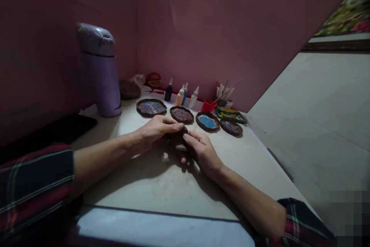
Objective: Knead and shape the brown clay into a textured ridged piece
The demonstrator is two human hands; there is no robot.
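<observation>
Over the middle of the white table point(162, 197), my left hand point(156, 129) and my right hand point(204, 150) meet around a dark brown piece of clay point(182, 131). My left thumb lies along its top edge, and my right thumb and fingers pinch its right side. Much of the clay is hidden by fingers and shadow, so its full shape does not show. Just beyond my hands sit dark, round clay dishes: one with blue and pink point(151, 107), one with purple flecks point(182, 115), one with a blue centre point(207, 121), and a smaller bluish one point(231, 126).
A tall purple flask point(102, 73) stands at the left, a brown lump point(129, 89) beside it. Behind the dishes are scissors point(153, 79), several paint bottles point(179, 96), a red cup point(208, 105), a holder with brushes point(222, 100) and a green packet point(231, 115). Pink walls border the table.
</observation>
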